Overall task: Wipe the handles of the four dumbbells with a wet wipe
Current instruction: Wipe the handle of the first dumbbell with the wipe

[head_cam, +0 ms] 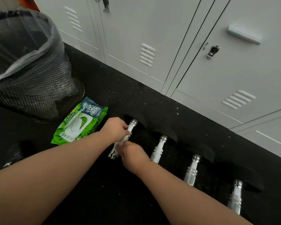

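four dumbbells are lying in a row on the floor (113,184), each with a chrome handle and black ends. the first dumbbell (133,123) is sitting under the hands; the second dumbbell (159,148) is lying just right of the right hand; the third dumbbell (192,169) and the fourth dumbbell (236,196) are lying further right, well apart from both hands.

one wet wipe (122,141), white and crumpled, is lying against the first handle between the two hands. the left hand (116,129) is curling its fingers around the upper part of that handle and over the wipe. the right hand (133,155) is gripping the lower part of the same handle, with its fingers folded; how much of the wipe it is holding cannot be told.

one green wipes pack (80,122) is lying flat just left of the left hand, its white flap lid closed. one black mesh bin (31,78) with a clear liner is standing beyond the pack, up and left of the hands.

the floor is showing as black speckled rubber. pale grey metal lockers (209,70) are running along the wall beyond the hands, with vent slots and latch hasps; at least four doors are showing.
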